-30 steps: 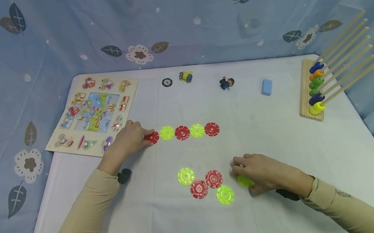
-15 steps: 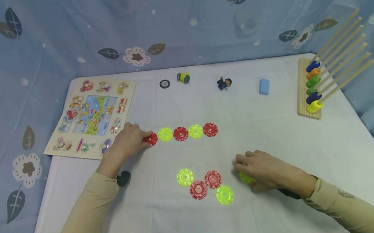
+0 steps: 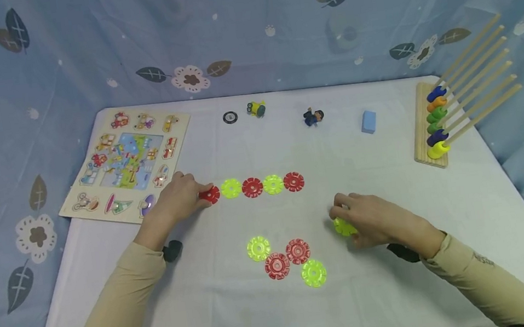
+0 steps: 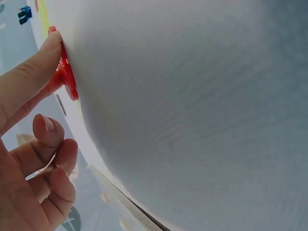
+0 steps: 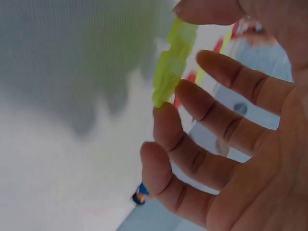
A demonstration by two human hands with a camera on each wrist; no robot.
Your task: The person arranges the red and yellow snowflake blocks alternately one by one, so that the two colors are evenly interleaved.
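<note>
At the left end of a row of notched plastic discs, my left hand (image 3: 178, 199) pinches a red disc (image 3: 211, 194) between thumb and index finger; the left wrist view shows this red disc (image 4: 67, 72) edge-on, low over the cloth. The row goes on rightward with a yellow-green disc (image 3: 231, 188), a red one, another yellow-green one and a red end disc (image 3: 293, 181). My right hand (image 3: 378, 217) grips a yellow-green disc (image 5: 172, 67) by its edges, raised off the cloth with its shadow below. Part of that disc is hidden by the hand.
Loose discs lie nearer me, including a yellow-green disc (image 3: 259, 248) and a red disc (image 3: 277, 266). A wooden picture puzzle (image 3: 130, 161) is at the left. Behind stand a small wheel (image 3: 230, 117), toy figure (image 3: 313, 117) and blue block (image 3: 369, 122); a peg stand (image 3: 420, 129) is rightmost.
My right hand has lifted the yellow-green disc and moved it forward, away from me. The left hand stays on the red disc. The head view has shifted slightly.
</note>
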